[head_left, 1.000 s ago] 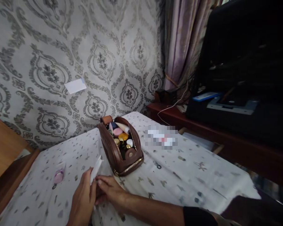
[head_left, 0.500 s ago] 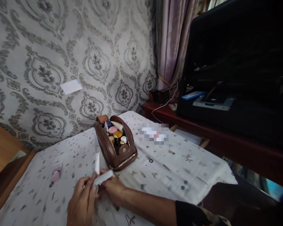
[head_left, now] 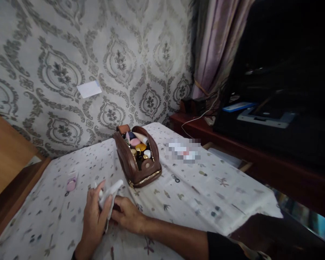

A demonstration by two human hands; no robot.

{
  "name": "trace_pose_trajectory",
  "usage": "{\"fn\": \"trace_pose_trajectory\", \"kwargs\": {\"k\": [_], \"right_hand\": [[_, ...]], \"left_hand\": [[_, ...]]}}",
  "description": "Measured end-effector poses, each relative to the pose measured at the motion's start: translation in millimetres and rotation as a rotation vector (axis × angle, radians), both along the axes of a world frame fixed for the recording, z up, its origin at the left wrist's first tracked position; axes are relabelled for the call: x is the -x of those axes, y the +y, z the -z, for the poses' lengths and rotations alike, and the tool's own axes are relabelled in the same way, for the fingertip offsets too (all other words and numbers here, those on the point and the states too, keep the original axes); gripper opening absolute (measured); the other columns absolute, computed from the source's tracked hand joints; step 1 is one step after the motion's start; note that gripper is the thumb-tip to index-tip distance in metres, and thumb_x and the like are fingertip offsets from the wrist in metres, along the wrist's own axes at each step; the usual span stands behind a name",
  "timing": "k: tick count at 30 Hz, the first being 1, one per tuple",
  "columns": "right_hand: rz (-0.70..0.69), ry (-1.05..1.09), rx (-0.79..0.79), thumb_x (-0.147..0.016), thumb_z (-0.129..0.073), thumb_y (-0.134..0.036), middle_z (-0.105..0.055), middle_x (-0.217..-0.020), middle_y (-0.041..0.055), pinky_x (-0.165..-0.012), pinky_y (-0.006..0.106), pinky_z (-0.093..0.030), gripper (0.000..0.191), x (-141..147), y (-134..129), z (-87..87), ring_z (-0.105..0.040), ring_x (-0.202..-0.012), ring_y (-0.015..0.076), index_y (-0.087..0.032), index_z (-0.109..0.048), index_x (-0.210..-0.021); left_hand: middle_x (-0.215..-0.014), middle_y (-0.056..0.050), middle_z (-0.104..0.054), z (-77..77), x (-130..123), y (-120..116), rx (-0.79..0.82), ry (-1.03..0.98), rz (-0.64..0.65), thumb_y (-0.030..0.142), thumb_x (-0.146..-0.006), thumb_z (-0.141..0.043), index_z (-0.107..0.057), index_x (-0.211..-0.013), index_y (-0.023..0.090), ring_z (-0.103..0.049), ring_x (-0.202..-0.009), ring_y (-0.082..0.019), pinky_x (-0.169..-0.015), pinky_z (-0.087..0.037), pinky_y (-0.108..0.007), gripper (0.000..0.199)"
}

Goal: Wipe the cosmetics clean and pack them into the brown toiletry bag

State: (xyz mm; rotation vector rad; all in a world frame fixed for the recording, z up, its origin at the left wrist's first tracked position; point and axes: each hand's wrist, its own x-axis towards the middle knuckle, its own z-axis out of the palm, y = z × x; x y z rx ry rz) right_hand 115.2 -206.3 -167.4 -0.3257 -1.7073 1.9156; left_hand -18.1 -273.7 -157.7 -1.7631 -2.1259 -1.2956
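Observation:
Near the front of the cloth, my left hand point(head_left: 94, 213) is closed around a white item point(head_left: 108, 200), which looks blurred and soft. My right hand point(head_left: 128, 216) pinches at the lower right side of that same item. Just beyond my hands stands a brown leather bag point(head_left: 124, 160), unzipped, with its top gaping. Inside it are a pink round item point(head_left: 135, 142), a cream tube point(head_left: 141, 138), an orange lid point(head_left: 141, 147), a white cap point(head_left: 147, 154) and other small containers. To the left lies a small pink-capped item point(head_left: 71, 183).
A patterned white cloth point(head_left: 184, 209) covers the table. Right of the bag lies a pixelated white item point(head_left: 184, 150). A dark screen point(head_left: 273, 72) stands on a red-brown desk point(head_left: 176, 117) at the right, with a thin cable. A wooden edge point(head_left: 18, 198) borders the left side.
The view has shifted, so the scene sits slightly right and higher. My left hand has turned more upright around the white item, whose two separate strips now appear as one bundled shape.

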Motion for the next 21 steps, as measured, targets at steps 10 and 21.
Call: {"fn": "trace_pose_trajectory", "kwargs": {"k": [10,21], "right_hand": [[-0.129,-0.053,-0.162,-0.087,-0.058,-0.036,-0.051,-0.077,-0.0010,-0.056,0.024,-0.039,0.019,-3,-3,0.5,-0.048,-0.061,0.0122,-0.018,-0.064,-0.089],[-0.173,-0.089,0.106,-0.084,-0.067,-0.052,-0.059,-0.072,-0.0037,-0.053,0.025,-0.044,0.035,0,-4,-0.3,-0.059,-0.058,0.0126,-0.021,-0.053,-0.094]], "left_hand": [[-0.073,0.003,-0.056,-25.9,13,3,-0.045,-0.460,-0.139,0.043,-0.085,-0.060,-0.062,-0.103,0.021,-0.043,-0.054,-0.012,-0.053,-0.035,-0.024,0.029],[-0.052,0.006,-0.045,-22.2,29,0,-0.052,-0.947,-0.054,0.068,-0.084,-0.053,-0.054,-0.074,0.019,-0.042,-0.045,-0.009,-0.043,-0.033,-0.020,0.049]]}}
